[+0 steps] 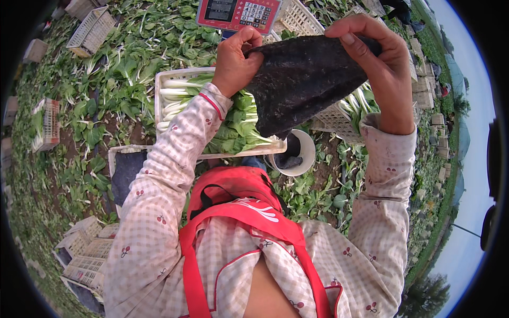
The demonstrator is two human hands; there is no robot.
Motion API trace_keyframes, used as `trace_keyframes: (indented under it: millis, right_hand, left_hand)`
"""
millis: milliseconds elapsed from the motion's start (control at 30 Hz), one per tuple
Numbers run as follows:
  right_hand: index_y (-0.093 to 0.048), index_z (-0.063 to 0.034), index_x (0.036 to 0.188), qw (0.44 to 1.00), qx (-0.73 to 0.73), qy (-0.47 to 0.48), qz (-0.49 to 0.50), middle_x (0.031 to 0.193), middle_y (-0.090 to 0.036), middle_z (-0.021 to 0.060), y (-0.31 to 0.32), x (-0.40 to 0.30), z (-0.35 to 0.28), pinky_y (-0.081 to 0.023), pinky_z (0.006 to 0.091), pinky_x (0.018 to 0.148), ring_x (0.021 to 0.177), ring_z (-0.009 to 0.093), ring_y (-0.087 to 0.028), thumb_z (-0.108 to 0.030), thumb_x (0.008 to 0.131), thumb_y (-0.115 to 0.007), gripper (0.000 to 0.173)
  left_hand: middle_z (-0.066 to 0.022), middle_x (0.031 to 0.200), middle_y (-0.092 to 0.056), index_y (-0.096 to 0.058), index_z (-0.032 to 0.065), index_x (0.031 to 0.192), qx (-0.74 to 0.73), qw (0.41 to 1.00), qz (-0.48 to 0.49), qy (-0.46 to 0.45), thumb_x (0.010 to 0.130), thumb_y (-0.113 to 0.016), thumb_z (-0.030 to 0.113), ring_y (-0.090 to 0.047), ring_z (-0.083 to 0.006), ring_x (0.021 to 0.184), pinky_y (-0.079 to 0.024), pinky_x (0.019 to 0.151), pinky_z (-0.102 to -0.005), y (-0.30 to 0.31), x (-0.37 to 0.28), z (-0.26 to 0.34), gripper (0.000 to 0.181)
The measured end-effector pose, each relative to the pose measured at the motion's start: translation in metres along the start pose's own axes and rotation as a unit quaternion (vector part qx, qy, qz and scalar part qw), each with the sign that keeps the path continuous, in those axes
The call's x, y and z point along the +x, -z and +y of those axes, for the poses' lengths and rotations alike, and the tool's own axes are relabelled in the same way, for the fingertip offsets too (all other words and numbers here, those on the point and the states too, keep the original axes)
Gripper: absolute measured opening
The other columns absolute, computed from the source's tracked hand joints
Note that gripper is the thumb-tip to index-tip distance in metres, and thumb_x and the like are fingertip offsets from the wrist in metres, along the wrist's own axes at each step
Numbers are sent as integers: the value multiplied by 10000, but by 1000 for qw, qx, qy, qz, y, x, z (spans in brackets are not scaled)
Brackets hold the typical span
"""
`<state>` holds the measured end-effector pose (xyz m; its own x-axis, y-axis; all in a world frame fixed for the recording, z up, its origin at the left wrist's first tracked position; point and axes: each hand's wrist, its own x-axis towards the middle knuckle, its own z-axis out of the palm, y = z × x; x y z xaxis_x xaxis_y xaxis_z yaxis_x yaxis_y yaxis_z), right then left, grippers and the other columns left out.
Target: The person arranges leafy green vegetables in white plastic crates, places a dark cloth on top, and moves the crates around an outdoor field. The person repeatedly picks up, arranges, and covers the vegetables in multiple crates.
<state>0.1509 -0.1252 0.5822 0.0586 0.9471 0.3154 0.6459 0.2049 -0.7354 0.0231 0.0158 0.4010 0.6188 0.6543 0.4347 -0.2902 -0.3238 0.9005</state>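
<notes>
A dark, damp-looking cloth [310,79] is stretched between my two raised hands. My left hand [238,59] pinches its left upper corner, and my right hand [377,55] grips the upper right edge between thumb and fingers. Below the cloth sits a white plastic crate [158,93] of leafy greens with thick white stalks [173,95], laid in rows. The cloth hides the crate's right part. Just under the cloth's lower end, a white bucket [308,153] holds more dark cloth [290,161].
A red-framed weighing-scale display [238,14] with a keypad stands beyond the crate. Another crate of greens [342,119] is at the right. Crates [89,31] are scattered over the leafy field, with several stacked [87,254] at lower left. A person [397,10] is at the upper right.
</notes>
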Motion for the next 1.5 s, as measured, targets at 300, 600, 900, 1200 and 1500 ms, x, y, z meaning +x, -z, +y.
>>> trace_keyframes:
  millis: [300,600,900,1200,1500]
  right_hand:
    - [-640,-4,916,999,2,6,51,871,-636,30,9,-20,-23,-425,196,726,805,69,-568,-60,871,-577,96]
    - [-642,-17,983,985,-156,-48,-58,807,-601,-27,71,-4,64,-424,195,695,740,31,-531,-99,821,-663,182]
    - [-624,-19,887,982,29,-173,64,764,-577,-43,79,-7,140,-356,148,623,687,1,-474,-53,815,-654,85]
    - [-624,-12,793,938,167,-302,30,632,-398,-84,-49,-169,216,-269,176,531,580,16,-329,63,733,-671,107]
    - [-607,-32,1099,897,112,-427,-36,831,-533,2,-136,-281,316,-434,251,709,747,99,-493,-112,781,-667,333]
  left_hand:
    - [-50,774,-532,-580,90,874,289,934,-44,-206,623,-600,-34,-578,-252,716,-468,603,-328,42,-37,-17,281]
    - [3,754,-600,-643,23,868,289,951,-92,60,701,-596,-39,-532,-72,617,-429,588,-200,155,-31,-62,184]
    - [12,895,-579,-648,48,980,290,952,-79,-65,800,-526,-69,-530,-70,790,-415,736,-192,246,36,-20,247]
    - [-39,816,-501,-668,53,895,272,939,-173,121,691,-570,-71,-514,-165,759,-410,675,-258,203,-113,3,259]
    - [-22,817,-534,-601,83,1041,353,822,-16,447,734,-667,78,-506,-118,726,-433,688,-257,215,-284,-39,314]
